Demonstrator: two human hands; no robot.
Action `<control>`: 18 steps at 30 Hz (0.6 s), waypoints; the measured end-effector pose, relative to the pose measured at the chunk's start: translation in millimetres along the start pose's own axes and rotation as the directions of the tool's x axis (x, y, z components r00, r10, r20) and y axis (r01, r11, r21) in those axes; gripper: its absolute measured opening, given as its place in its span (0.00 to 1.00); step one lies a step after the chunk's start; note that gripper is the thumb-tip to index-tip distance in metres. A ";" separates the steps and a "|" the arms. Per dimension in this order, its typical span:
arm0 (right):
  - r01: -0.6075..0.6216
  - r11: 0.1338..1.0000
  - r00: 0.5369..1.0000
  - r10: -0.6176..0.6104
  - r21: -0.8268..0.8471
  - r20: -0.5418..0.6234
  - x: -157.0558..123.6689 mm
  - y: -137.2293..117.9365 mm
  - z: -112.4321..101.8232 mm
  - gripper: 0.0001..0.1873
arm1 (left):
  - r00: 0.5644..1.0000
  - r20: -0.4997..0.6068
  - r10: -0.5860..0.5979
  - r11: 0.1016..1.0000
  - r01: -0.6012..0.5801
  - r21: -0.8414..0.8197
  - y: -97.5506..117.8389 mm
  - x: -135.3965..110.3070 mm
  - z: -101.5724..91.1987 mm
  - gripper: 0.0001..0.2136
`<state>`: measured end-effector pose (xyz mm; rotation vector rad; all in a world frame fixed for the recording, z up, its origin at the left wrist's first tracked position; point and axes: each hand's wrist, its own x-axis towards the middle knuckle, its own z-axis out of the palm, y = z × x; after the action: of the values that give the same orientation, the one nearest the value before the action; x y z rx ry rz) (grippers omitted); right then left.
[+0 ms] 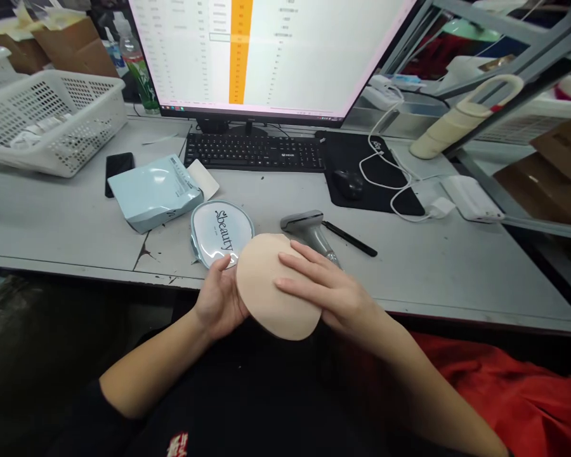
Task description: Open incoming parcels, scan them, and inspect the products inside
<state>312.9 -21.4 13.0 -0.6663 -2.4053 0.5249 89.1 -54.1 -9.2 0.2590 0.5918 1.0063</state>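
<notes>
A flat, rounded beige pad [272,289] is held between my hands just in front of the desk edge. My left hand [223,295] supports its left side from below, thumb raised and fingers partly hidden under it. Across its right side lies my right hand [330,285], its fingers over the top face and its thumb out of sight. Just beyond the pad, a round pale-blue case [221,231] with "Sbeauty" lettering lies on the desk. A grey barcode scanner [309,230] and a black pen [351,238] rest by my right hand.
An opened light-blue box [155,190] and a black phone [118,170] lie left of centre. Behind are a keyboard [257,152], mouse [348,184] and monitor [304,57]. White baskets [83,136] stand left; cables, a white adapter [473,198] and a cream tumbler [450,130] are right.
</notes>
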 end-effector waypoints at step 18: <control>-0.317 0.932 0.716 0.358 0.178 -0.600 -8.4 4.5 78.1 0.42 | 0.800 0.492 0.343 0.285 -0.588 0.757 -7.3 -1.8 21.4 0.29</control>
<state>271.6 -39.0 -51.6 -1.0743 -1.6345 0.4299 105.9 -58.1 5.5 1.6178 0.8147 1.1161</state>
